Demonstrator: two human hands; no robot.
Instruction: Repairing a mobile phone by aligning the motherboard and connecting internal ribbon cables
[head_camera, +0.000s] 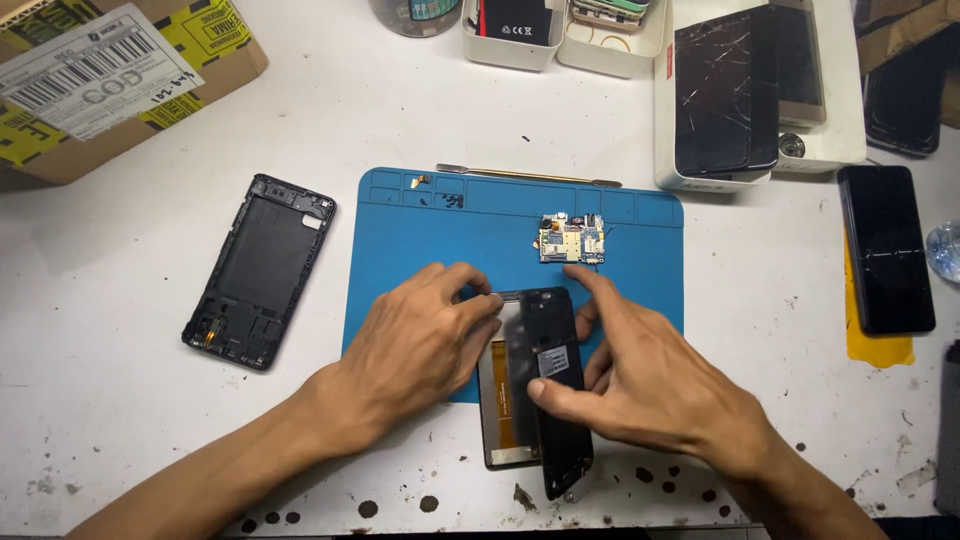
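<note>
phone screen (528, 385) | both hands gripping | white tray (838, 140): cracked phones

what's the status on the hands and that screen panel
Both hands, left and right, gripping the screen panel on the blue mat. Circuit board lies just beyond, apart.

Two hands (420, 340) (650, 385), one blue mat (420, 230), one circuit board (571, 240), one empty phone frame (260, 270), one cardboard box (110, 80), one metal spudger (528, 176), three white trays (512, 48) (610, 50) (760, 160).
</note>
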